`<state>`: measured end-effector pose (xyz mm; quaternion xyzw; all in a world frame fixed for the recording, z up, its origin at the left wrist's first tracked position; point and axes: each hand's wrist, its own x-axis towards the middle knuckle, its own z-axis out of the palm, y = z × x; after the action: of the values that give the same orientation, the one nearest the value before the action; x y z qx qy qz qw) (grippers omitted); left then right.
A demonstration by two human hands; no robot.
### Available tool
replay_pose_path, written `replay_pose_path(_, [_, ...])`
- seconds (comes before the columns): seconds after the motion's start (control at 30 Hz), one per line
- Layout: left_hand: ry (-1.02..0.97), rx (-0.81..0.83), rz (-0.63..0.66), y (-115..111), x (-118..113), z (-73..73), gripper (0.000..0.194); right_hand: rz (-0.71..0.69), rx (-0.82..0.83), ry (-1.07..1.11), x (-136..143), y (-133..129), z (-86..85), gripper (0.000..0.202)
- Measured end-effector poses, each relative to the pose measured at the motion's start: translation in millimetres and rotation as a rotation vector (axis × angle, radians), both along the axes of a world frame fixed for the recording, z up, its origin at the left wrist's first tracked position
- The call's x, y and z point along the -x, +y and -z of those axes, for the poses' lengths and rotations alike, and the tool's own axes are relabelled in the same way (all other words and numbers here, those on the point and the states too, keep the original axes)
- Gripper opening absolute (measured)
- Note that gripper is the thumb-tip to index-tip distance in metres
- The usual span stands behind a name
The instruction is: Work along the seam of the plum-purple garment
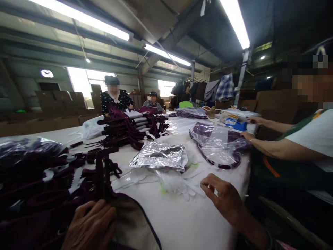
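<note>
My left hand (91, 224) is closed on the edge of a dark purple fabric bag (135, 218) with a beige inner side, at the lower left. A dark strap with a metal eyelet stands up above that hand. My right hand (223, 196) hangs over the table with its fingers curled and thumb near the index finger; whether something small is pinched there I cannot make out. Just beyond its fingertips lie white paper-like tags (188, 191) and clear plastic. A crumpled silver plastic bag (161, 156) lies in front of both hands.
Purple items are heaped at left (39, 187), and a folded purple stack (130, 125) stands further back. A plastic-wrapped purple bag (218, 144) lies right, near a blue box (235, 124). A co-worker's arms (270, 146) reach in from the right; two people are across the white table (177, 222).
</note>
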<state>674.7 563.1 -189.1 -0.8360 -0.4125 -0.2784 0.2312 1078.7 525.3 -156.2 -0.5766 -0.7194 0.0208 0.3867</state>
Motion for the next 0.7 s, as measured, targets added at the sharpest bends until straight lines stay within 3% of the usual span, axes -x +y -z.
replay_pose_path(0.17, [0.015,0.092,0.009,-6,-4,-12.0,0.017,-0.039,0.054,-0.215,16,23,0.4,0.007])
replay_pose_path(0.33, [0.002,0.147,0.023,-8,-6,-15.4,0.017,-0.044,0.023,-0.418,22,39,14.5,0.015])
replay_pose_path(0.47, [0.002,0.187,-0.006,-8,-7,-15.0,0.018,-0.023,0.091,-0.426,25,38,17.3,0.019])
replay_pose_path(0.7, [0.006,0.182,-0.010,-6,-5,-13.4,0.017,0.028,0.188,-0.292,32,23,0.3,0.018])
